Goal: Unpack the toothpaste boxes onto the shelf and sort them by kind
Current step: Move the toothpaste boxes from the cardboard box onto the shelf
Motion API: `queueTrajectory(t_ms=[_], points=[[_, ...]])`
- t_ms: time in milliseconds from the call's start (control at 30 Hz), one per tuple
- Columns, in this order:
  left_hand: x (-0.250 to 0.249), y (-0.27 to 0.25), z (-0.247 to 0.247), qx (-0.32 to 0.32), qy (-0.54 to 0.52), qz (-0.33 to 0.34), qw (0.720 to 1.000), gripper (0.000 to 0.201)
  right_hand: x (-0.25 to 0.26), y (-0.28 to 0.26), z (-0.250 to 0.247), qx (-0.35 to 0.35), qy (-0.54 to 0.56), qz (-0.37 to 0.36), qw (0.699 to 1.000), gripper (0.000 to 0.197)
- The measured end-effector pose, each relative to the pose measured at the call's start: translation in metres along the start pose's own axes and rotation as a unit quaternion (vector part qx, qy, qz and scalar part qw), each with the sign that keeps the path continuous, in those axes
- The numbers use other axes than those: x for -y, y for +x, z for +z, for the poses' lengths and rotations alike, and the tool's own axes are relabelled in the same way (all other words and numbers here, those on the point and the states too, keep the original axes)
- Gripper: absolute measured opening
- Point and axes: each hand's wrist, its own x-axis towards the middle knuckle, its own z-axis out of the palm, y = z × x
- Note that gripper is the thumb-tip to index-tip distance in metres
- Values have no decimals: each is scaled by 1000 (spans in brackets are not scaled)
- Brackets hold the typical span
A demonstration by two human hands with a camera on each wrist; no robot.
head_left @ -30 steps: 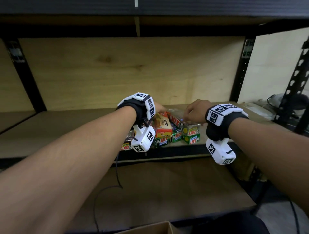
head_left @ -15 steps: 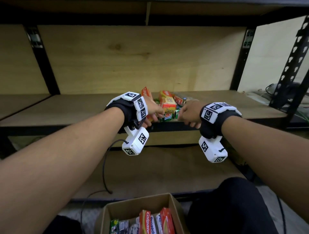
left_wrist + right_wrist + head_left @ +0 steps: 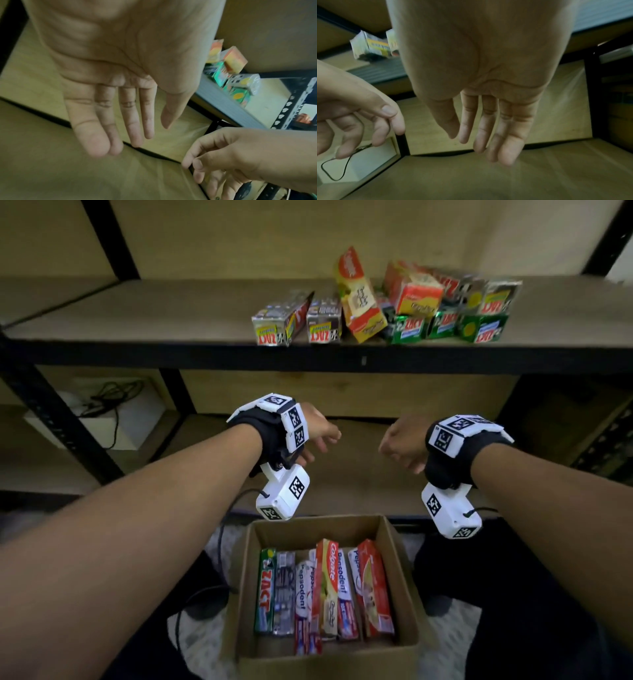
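Note:
Toothpaste boxes lie on the shelf board (image 3: 171, 316): two silver Zact boxes (image 3: 298, 320) on the left, an orange box (image 3: 361, 299) tilted beside them, then green Zact boxes (image 3: 445, 326) with an orange box (image 3: 414, 292) and silver ones stacked on top. Below, an open cardboard carton (image 3: 400, 577) holds several more boxes, among them Colgate (image 3: 327, 587), Pepsodent (image 3: 303, 594) and a green Zact (image 3: 265, 590). My left hand (image 3: 320, 436) and right hand (image 3: 399, 445) hang empty above the carton, in front of the lower shelf. In both wrist views the fingers (image 3: 106, 121) (image 3: 488, 124) hang straight and relaxed.
Black steel uprights (image 3: 51, 412) frame the rack. A white box with a black cable (image 3: 109, 405) sits on the lower left shelf. A black wire (image 3: 219, 542) trails down from my left wrist beside the carton. My dark-clothed knees flank the carton.
Both hands have left the boxes on the shelf and dropped down toward the carton. The head view has tipped down, bringing the whole carton into sight.

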Motion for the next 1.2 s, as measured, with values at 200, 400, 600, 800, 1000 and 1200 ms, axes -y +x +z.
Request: queueTrajectory(t_ms=[200,400,600,800,1000,1200], points=[[60,37,35,31,-7,-60,998,21,-29,36,65,63,11,31,997,11],[102,71,64,54,-36,-100,993,26,-41,58,114,156,-40,66,985,21],[138,101,100,87,-22,-124,988,24,-61,77,163,186,-109,73,974,24],[179,124,142,133,-16,-159,978,17,-83,90,205,242,-220,66,943,29],[206,137,182,113,-37,-188,975,15,-106,104,244,243,-269,68,930,40],[237,154,212,109,-44,-195,974,82,-111,100,266,247,-320,65,913,16]])
